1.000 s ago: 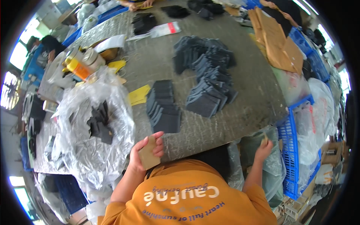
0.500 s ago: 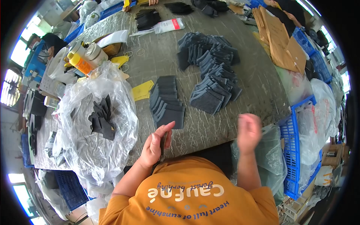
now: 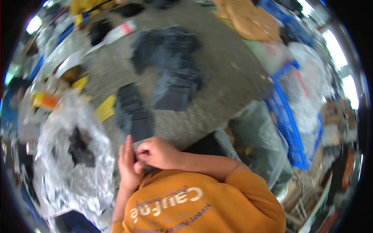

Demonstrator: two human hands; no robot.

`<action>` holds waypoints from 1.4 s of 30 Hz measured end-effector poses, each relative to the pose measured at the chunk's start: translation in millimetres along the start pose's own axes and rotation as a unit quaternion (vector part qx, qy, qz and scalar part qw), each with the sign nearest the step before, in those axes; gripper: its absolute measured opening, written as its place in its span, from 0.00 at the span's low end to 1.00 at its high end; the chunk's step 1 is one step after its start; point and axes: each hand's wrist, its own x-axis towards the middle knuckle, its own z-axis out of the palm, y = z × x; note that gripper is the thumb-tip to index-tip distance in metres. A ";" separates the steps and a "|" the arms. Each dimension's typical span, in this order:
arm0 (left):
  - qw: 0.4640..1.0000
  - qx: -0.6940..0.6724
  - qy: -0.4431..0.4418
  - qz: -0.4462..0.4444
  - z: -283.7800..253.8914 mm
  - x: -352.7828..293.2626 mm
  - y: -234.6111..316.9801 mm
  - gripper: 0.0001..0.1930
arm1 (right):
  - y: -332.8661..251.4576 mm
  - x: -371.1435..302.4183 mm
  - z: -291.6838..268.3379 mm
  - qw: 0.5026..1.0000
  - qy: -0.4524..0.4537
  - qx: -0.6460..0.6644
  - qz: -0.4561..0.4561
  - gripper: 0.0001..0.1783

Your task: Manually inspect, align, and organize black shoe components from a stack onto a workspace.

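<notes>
My left hand [image 3: 128,165] is raised at the table's near edge, fingers straight and close together. Between its fingers and thumb is a thin dark flat piece, blurred and mostly hidden. My right hand [image 3: 159,152] comes across my body against it, with thumb and fingers pinched together at that piece; what the pinch holds is unclear. Just beyond the hands lies a short overlapping row of dark grey flat pieces [image 3: 134,110]. Farther off, a larger curved row of similar grey pieces [image 3: 176,73] is fanned across the table.
A clear plastic bag [image 3: 99,145] with dark pieces inside stands open at left, near a yellow card [image 3: 105,108]. Bottles and tubs [image 3: 48,95] are behind it. To the right are a greenish plastic bag [image 3: 258,139], a blue crate [image 3: 289,128] and brown paper packaging [image 3: 248,19].
My right hand has swung left from the right side to meet my left hand and is now pinched. The whole view has turned and shifted, so the table's things appear farther left.
</notes>
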 end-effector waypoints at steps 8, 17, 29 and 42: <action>0.987 -0.157 -0.031 -0.003 12.7 12.9 12.4 0.36 | 10.4 -10.3 -12.0 0.975 -0.014 0.187 0.120 0.10; 0.886 -0.344 0.044 -0.309 2.5 5.0 -5.7 0.10 | 28.4 -14.6 -15.7 0.858 0.004 0.508 0.076 0.10; 0.991 -0.016 0.035 0.131 -11.6 26.0 23.1 0.13 | 32.5 -22.4 -67.0 0.705 0.332 0.627 0.024 0.06; 0.967 -0.099 0.149 -0.182 -11.7 -11.9 -24.4 0.08 | 150.3 -341.5 -349.7 0.389 0.651 -0.289 0.585 0.23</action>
